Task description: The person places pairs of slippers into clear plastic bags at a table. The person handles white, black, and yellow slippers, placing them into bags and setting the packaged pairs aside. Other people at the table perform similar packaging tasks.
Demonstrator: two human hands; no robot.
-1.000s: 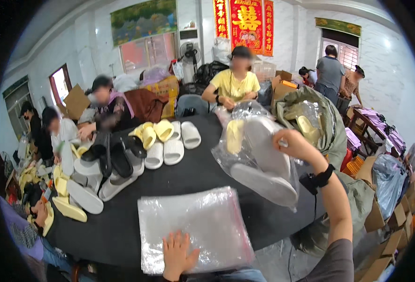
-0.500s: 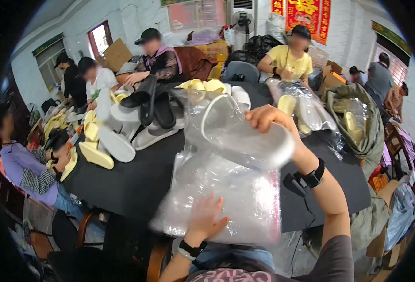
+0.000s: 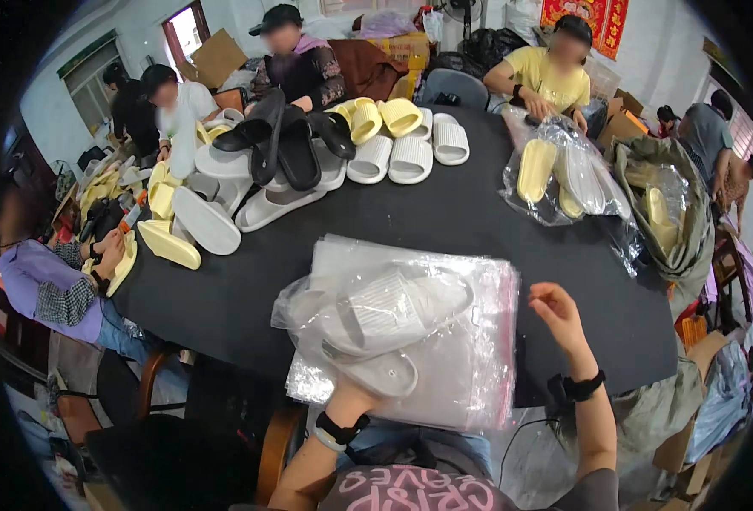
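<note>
A pair of grey slippers in a clear plastic bag point(image 3: 376, 319) lies on a stack of clear plastic bags point(image 3: 470, 358) at the near edge of the black round table point(image 3: 445, 217). My left hand point(image 3: 351, 396) grips the near end of the bagged slippers, its fingers partly hidden under the plastic. Just right of the stack, my right hand point(image 3: 555, 311) hovers with fingers loosely curled and nothing in it. Both wrists wear black bands.
Loose slippers in black point(image 3: 287, 140), white point(image 3: 410, 149), grey and yellow point(image 3: 168, 243) are heaped across the far half of the table. Bagged slippers point(image 3: 560, 175) lie at the right. Several other people sit around the far and left sides. A sack point(image 3: 675, 213) of bagged slippers stands right.
My right hand has let go of the bagged slippers, which came down from the air onto the bag stack. My left hand now holds their near end.
</note>
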